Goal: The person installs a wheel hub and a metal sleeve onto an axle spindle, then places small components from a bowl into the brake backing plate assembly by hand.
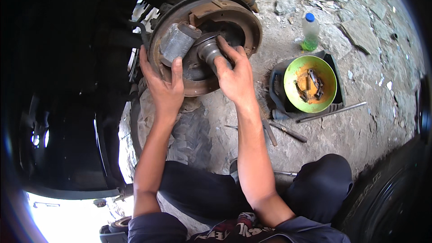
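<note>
A round, rusty brake backing plate (255, 27) with a raised rim stands at the end of an axle. A grey metal cylinder (175, 45) with a dark rounded end lies inside it on the left. My left hand (166, 87) grips the plate's lower left edge, fingers along the outer rim, thumb up against the cylinder's lower end. At the plate's middle a stepped metal spindle (208, 50) sticks out toward me. Thumb and fingers of my right hand (237, 74) close around it; the palm side is hidden.
On the right, a green bowl (291, 65) with small metal parts sits on a dark tray (275, 81). Behind stands a blue-capped bottle (310, 33). A metal rod (333, 111) and a handled tool (290, 132) lie nearby. A tyre (382, 193) is at lower right; dark bodywork (63, 144) fills the left.
</note>
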The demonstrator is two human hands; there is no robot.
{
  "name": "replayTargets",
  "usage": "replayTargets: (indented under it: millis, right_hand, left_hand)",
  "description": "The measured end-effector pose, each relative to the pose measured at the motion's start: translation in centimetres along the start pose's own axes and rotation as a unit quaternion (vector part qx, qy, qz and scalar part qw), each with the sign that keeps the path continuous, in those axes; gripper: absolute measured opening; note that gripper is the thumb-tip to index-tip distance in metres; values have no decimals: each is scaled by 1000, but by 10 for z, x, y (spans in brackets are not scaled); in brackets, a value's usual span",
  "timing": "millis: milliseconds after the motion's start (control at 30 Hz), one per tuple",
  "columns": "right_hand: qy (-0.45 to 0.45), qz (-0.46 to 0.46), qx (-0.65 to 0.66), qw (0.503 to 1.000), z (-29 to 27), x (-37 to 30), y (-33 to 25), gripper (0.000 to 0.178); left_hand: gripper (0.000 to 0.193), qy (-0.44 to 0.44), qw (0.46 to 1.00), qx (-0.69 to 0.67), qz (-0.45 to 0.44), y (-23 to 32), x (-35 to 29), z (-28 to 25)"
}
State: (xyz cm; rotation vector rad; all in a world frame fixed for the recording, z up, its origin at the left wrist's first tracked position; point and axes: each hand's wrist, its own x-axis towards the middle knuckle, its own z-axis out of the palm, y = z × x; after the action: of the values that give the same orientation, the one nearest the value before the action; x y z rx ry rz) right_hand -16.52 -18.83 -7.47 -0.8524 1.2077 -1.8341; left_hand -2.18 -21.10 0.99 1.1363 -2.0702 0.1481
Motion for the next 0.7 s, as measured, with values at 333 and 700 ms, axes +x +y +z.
replayTargets:
  millis: [333,700]
  right_hand:
    - [-96,28,-60,993,-16,10,-6,52]
    - [-88,-6,-71,994,-9,10,0,50]
  left_hand:
    - [61,56,971,136,187,21,0,-6]
    - [83,-291,949,121,-26,30,-19,20]
